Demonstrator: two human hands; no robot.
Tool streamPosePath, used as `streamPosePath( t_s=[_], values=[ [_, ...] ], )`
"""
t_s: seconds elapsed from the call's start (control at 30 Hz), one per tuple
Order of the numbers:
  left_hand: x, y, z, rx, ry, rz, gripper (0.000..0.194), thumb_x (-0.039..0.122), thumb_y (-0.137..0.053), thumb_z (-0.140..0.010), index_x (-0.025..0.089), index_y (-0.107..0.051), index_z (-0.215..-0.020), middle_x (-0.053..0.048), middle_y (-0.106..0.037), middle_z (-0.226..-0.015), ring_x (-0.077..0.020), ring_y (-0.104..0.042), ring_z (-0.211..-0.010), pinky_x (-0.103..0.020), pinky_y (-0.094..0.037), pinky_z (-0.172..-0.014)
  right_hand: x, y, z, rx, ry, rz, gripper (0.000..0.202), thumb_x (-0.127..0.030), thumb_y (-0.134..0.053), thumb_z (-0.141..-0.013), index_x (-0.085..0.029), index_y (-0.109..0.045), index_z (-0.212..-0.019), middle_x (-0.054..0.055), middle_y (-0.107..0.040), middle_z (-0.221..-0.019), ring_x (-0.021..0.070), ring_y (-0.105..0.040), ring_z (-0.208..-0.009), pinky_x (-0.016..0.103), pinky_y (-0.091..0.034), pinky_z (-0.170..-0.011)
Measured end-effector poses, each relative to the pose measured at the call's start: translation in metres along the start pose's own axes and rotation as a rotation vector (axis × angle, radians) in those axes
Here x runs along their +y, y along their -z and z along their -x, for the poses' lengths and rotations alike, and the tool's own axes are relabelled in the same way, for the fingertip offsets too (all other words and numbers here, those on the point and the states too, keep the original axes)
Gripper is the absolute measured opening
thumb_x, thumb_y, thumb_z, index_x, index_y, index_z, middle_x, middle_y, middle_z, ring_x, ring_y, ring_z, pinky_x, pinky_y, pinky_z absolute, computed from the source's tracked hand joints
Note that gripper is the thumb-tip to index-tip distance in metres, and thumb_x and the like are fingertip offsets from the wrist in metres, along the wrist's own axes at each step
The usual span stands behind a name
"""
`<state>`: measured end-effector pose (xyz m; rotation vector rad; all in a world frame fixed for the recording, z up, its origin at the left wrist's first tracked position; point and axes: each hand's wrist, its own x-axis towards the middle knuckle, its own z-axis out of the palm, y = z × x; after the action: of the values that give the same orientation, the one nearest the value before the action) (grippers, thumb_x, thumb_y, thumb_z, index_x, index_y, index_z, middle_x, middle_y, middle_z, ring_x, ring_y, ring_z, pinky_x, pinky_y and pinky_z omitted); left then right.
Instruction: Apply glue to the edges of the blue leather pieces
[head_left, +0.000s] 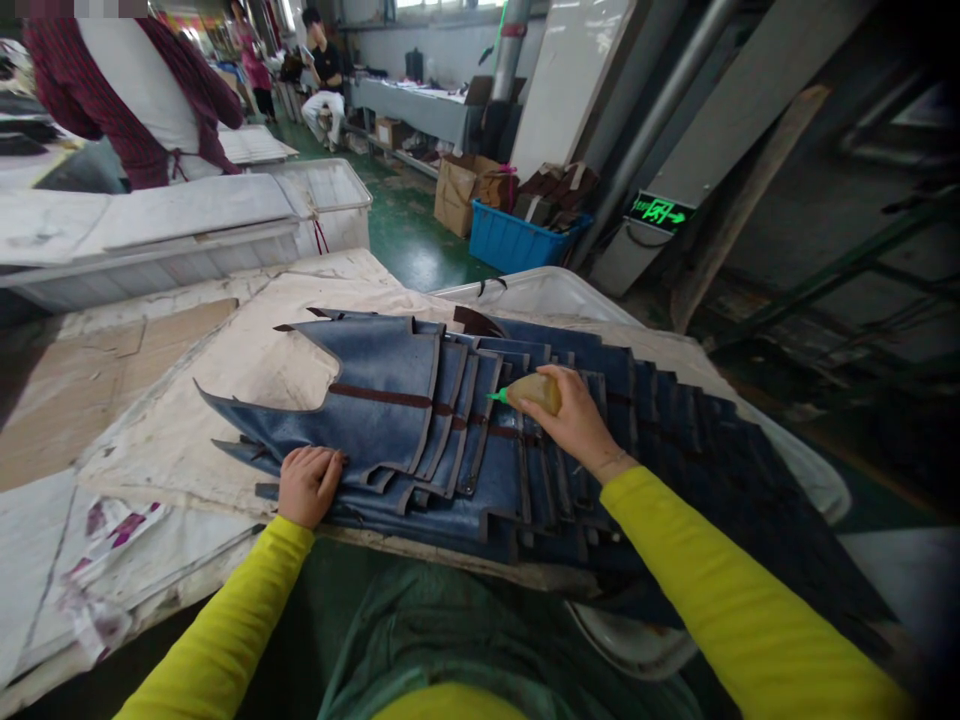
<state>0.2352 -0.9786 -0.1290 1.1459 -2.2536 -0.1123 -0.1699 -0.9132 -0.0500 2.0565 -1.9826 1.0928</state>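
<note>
Overlapping blue leather-like pieces (382,355) with dark edges lie fanned out in a long stack across the work surface, a brown strip running along their middle. My right hand (576,420) is wrapped round a yellowish squeeze bottle (534,394) with a green nozzle. The bottle is tilted, its tip pointing left just over the stepped edges of the pieces; whether it touches them I cannot tell. My left hand (309,485) rests on the near left edge of the stack, fingers curled against the top piece, perhaps pressing it down.
A cream cloth (172,420) lies beneath the stack, with brown cardboard (112,380) to the left. Beyond are a white bin (341,195), a blue crate (517,238) and a cardboard box (461,195). One person (142,100) stands at the far left; others are farther back.
</note>
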Motion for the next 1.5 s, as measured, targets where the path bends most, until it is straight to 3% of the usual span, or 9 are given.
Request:
streamPosePath(
  t_s=[0.67,1.0,1.13,1.23,1.37,1.5],
  values=[
    [0.000,-0.001,-0.001,0.013,-0.007,-0.013,0.020,0.024,-0.046,-0.088,0.021,-0.060,-0.073,0.000,-0.065,-0.077,-0.0160,-0.058,-0.076,-0.035,-0.037,-0.082,0.023,-0.003,-0.049,0.160,-0.137,0.048,0.053,-0.042,-0.063,-0.071,-0.015,-0.048,-0.114,0.013,-0.052,-0.108,0.0284,-0.049,-0.104,0.046,-0.039,-0.093],
    [0.001,0.001,-0.001,0.014,-0.005,-0.002,0.021,0.024,-0.045,-0.088,0.021,-0.060,-0.073,-0.001,-0.066,-0.077,-0.0160,-0.057,-0.076,-0.035,-0.037,-0.082,0.021,-0.001,-0.021,0.073,-0.225,0.003,0.050,-0.046,-0.062,-0.071,-0.016,-0.050,-0.109,0.013,-0.055,-0.103,0.0281,-0.053,-0.098,0.046,-0.042,-0.088],
    [0.001,0.001,-0.001,0.013,0.000,-0.008,0.022,0.024,-0.045,-0.088,0.021,-0.060,-0.072,-0.001,-0.065,-0.076,-0.0163,-0.058,-0.076,-0.035,-0.037,-0.082,0.020,-0.002,-0.009,-0.047,-0.373,-0.119,0.050,-0.050,-0.062,-0.069,-0.018,-0.053,-0.107,0.011,-0.059,-0.101,0.0273,-0.056,-0.093,0.046,-0.045,-0.082],
    [0.000,0.000,0.000,0.013,0.000,-0.012,0.021,0.025,-0.045,-0.088,0.021,-0.060,-0.072,-0.001,-0.065,-0.076,-0.0164,-0.058,-0.076,-0.035,-0.037,-0.083,0.019,-0.002,-0.013,-0.035,-0.479,-0.219,0.049,-0.053,-0.060,-0.071,-0.020,-0.053,-0.107,0.008,-0.060,-0.100,0.0253,-0.058,-0.090,0.043,-0.047,-0.079],
    [0.000,0.000,0.000,0.018,-0.005,-0.018,0.021,0.025,-0.045,-0.088,0.022,-0.060,-0.074,-0.001,-0.066,-0.077,-0.0163,-0.058,-0.077,-0.035,-0.037,-0.084,0.013,-0.007,-0.031,0.109,-0.390,-0.193,0.052,-0.052,-0.060,-0.071,-0.019,-0.051,-0.109,0.010,-0.057,-0.107,0.0261,-0.054,-0.098,0.044,-0.044,-0.086],
    [0.000,0.001,0.000,0.013,-0.004,-0.014,0.021,0.025,-0.045,-0.088,0.022,-0.060,-0.075,-0.001,-0.066,-0.078,-0.0164,-0.057,-0.077,-0.036,-0.037,-0.084,0.007,-0.015,-0.048,0.156,-0.276,-0.115,0.050,-0.048,-0.060,-0.072,-0.017,-0.050,-0.109,0.012,-0.055,-0.108,0.0268,-0.051,-0.102,0.044,-0.041,-0.090]
  ],
)
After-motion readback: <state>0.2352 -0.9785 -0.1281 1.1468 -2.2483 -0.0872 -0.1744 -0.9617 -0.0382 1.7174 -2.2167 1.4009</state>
